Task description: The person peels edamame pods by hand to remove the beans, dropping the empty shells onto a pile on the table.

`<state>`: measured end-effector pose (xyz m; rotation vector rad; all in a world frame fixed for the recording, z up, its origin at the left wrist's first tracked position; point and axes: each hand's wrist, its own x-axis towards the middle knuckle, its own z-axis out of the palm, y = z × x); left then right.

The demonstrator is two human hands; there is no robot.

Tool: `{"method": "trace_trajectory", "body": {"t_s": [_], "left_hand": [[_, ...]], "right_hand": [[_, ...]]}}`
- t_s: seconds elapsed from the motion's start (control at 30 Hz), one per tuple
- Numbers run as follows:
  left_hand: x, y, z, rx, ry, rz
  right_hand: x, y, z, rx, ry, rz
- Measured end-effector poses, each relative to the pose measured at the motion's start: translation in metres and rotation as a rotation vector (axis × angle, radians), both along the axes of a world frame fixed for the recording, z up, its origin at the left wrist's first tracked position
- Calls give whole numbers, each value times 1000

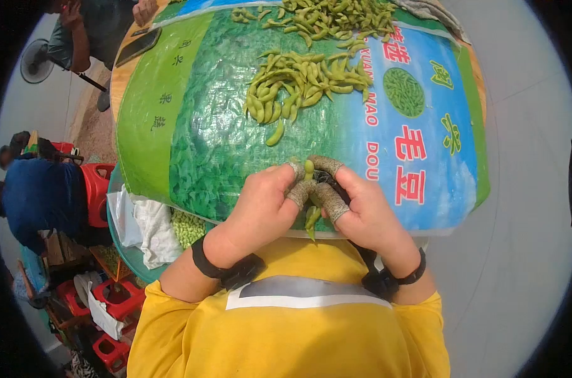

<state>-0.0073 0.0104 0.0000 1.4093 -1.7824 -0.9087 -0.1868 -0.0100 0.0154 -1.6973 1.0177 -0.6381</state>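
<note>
One pod (312, 217), maybe two, is pinched between the left hand (264, 196) and right hand (369, 205) by the near edge of the sack (216, 126). It looks light, smooth, pliant, probably easily bruised; I'd hold it by the ends.

The pod (313, 217) between the fingertips is bright green, the heaped pods (298, 82) yellower. The finger sleeves (332, 200) are speckled grey-beige, the wristbands (205, 261) black, the shirt (298, 334) yellow. The printed sheet (216, 138) shows plain green, a dark leafy pattern and blue, with red and yellow characters (410, 164). The worktop (121, 85) is tan, the stools (97, 195) red.
</note>
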Motion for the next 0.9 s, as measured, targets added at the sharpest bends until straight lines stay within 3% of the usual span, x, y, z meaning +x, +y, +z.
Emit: {"method": "trace_trajectory", "body": {"t_s": [0.07,0.2,0.3,0.33,0.37,0.4,0.43,0.47,0.5,0.53,0.6,0.67,0.83,0.9], "left_hand": [[-2,1,9,-51,-82,-12],[-4,6,4,-162,-251,6],[3,4,4,-158,-180,-99],[3,5,4,-156,-179,-104],[4,5,3,69,161,-119],[4,5,2,297,499,-130],[5,6,2,300,500,-132],[5,6,2,468,651,-121],[6,6,4,637,801,-110],[4,6,5,639,801,-113],[-1,4,9,540,634,-71],[-6,2,10,464,629,-60],[-6,-2,15,327,572,-62],[-2,-3,5,288,436,-98]], "right_hand": [[0,-1,2,147,-23,0],[2,-1,0,142,11,17],[0,-1,0,280,-143,4],[-7,-3,2,626,-340,1],[-10,-4,4,967,-538,-2],[-11,-3,6,966,-539,-6],[-11,-2,8,1002,-553,-25],[-10,0,11,1038,-568,-45],[-10,0,16,1039,-569,-49],[-9,1,21,948,-500,-18],[-7,3,22,858,-432,12],[-4,8,19,558,-367,72],[2,4,24,472,-332,21],[3,3,21,431,-331,-7]]}}
